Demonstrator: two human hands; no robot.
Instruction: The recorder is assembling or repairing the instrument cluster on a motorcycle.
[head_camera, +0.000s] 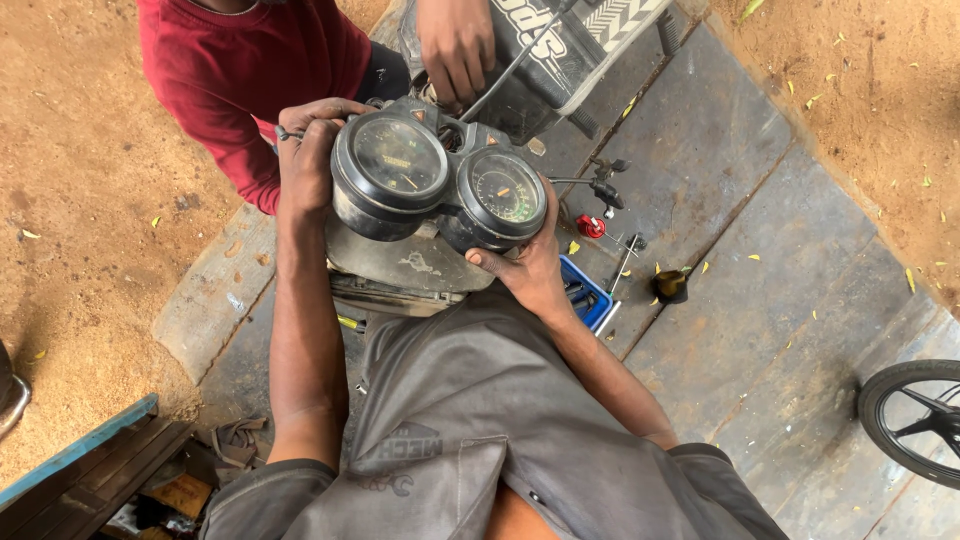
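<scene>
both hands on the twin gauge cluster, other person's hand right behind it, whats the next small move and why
Probably hold the gauge cluster steady rather than pull. The left hand grips its left side, the right hand cups the right dial from below, and a cable runs behind it where the other person's hand is working.

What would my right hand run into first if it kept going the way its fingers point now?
Your right hand points up and left, and it already cups the right dial of the twin-gauge instrument cluster. Beyond that, probably the other person's hand, though depth is unclear.
</scene>
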